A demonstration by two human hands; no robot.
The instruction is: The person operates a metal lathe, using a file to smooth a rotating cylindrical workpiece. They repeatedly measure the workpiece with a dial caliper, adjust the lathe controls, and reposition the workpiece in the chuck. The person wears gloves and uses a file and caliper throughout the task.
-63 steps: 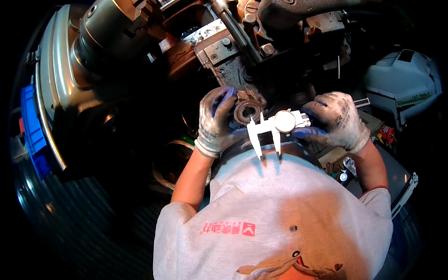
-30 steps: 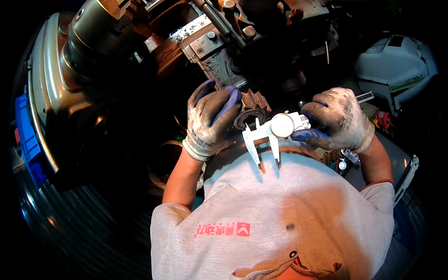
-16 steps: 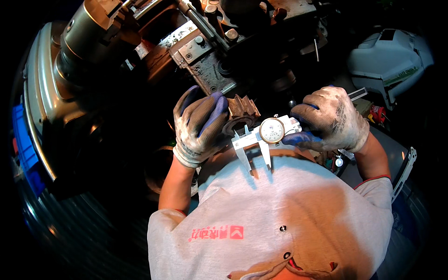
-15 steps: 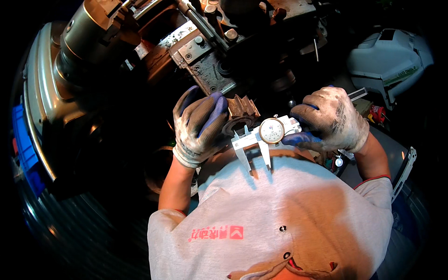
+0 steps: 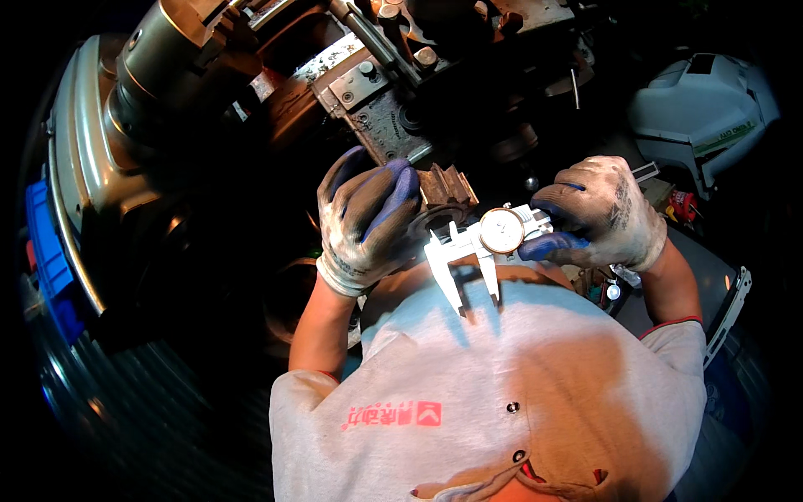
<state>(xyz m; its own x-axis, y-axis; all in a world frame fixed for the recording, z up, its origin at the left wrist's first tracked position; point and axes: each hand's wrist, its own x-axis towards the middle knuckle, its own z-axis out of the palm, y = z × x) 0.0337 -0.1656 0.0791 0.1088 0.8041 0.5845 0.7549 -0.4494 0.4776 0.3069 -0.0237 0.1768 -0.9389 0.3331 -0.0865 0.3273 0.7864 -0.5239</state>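
Observation:
My left hand [image 5: 364,217], in a grimy white and blue glove, is closed on a rusty toothed metal gear [image 5: 445,187], whose teeth face up and whose ringed end is partly behind the caliper. My right hand [image 5: 602,213], gloved the same way, grips a dial caliper [image 5: 503,231] by its beam, thumb below the dial. The caliper's jaws are apart and point down toward my grey shirt, just in front of the gear; whether they touch it I cannot tell.
A machine with a large metal chuck [image 5: 167,63] fills the upper left, its slide block [image 5: 358,79] at the top middle. A blue plastic tray [image 5: 52,251] lies at the far left. A pale plastic housing [image 5: 694,117] and small red tools [image 5: 682,205] are at the right.
Over two seconds my left hand has moved left and the gear has tilted, showing more of its teeth and less of its bore. The view dipped left and came slightly back.

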